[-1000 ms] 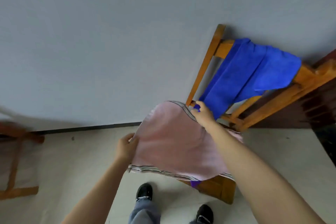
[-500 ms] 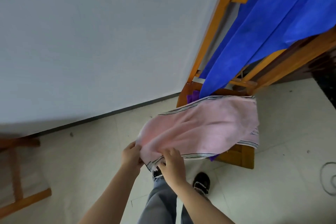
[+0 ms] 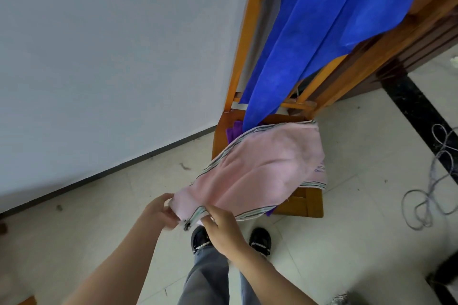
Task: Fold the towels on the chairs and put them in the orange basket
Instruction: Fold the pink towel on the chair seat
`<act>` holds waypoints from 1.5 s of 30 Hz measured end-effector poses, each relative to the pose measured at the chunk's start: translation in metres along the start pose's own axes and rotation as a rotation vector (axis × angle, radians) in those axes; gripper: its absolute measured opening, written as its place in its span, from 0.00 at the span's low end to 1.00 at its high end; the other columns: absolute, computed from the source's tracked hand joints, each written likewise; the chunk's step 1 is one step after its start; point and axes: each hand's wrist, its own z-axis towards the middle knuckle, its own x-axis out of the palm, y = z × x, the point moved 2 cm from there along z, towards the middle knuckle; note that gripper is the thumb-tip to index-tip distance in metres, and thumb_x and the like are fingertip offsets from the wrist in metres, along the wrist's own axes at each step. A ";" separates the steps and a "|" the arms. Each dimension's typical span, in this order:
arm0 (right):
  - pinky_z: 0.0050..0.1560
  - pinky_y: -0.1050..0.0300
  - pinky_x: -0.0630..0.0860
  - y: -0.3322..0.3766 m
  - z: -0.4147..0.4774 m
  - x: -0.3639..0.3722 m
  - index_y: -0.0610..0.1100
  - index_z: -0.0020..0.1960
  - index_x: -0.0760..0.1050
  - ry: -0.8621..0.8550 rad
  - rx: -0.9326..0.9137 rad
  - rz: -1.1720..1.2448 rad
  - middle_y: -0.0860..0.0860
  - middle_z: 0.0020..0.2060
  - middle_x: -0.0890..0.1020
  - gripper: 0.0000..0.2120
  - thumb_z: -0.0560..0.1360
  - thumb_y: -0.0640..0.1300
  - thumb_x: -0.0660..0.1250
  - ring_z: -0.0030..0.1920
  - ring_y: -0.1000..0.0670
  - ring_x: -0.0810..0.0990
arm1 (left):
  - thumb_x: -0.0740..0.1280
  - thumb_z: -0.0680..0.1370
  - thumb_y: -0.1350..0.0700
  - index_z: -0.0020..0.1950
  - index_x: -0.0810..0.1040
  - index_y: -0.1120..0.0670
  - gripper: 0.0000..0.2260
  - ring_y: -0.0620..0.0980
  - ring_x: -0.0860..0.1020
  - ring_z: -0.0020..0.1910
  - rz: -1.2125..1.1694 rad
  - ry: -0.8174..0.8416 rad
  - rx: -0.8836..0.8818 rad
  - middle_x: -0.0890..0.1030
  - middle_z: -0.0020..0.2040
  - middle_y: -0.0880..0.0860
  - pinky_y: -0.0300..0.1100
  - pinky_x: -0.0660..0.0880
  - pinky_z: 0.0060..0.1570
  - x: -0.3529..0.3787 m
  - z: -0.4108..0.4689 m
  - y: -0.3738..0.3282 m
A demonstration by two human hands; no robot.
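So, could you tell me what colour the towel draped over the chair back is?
Bright blue, plain with no pattern; the towel shows clearly in the head view.

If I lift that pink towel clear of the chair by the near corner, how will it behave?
The pink towel will probably go limp: it already sags between the hands and the chair. It looks thin and light. Both the left hand and right hand pinch one end, so the far end would likely drop and swing.

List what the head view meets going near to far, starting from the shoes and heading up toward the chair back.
shoes → right hand and left hand, both gripping the towel's near corner → pink towel over the chair seat → purple cloth → blue towel draped over the chair back.
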 end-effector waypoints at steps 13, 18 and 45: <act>0.42 0.70 0.72 -0.063 -0.014 -0.130 0.47 0.53 0.74 -0.522 0.295 0.547 0.49 0.48 0.78 0.10 0.80 0.39 0.55 0.45 0.50 0.77 | 0.62 0.78 0.64 0.73 0.62 0.51 0.25 0.47 0.76 0.49 0.186 0.234 0.897 0.75 0.56 0.49 0.41 0.75 0.47 0.190 -0.075 0.023; 0.44 0.62 0.72 -0.109 -0.021 -0.185 0.42 0.62 0.72 -0.649 0.302 0.540 0.51 0.51 0.75 0.14 0.78 0.36 0.57 0.53 0.47 0.75 | 0.63 0.77 0.63 0.73 0.63 0.49 0.26 0.49 0.78 0.49 0.338 0.243 0.962 0.78 0.51 0.47 0.44 0.78 0.48 0.263 -0.075 0.070; 0.65 0.48 0.68 -0.357 0.047 -0.285 0.39 0.73 0.58 -0.486 0.874 0.731 0.41 0.69 0.67 0.26 0.78 0.45 0.62 0.68 0.41 0.68 | 0.64 0.77 0.57 0.69 0.68 0.57 0.21 0.59 0.70 0.66 1.815 -0.423 1.254 0.73 0.66 0.59 0.56 0.69 0.64 0.455 0.108 0.076</act>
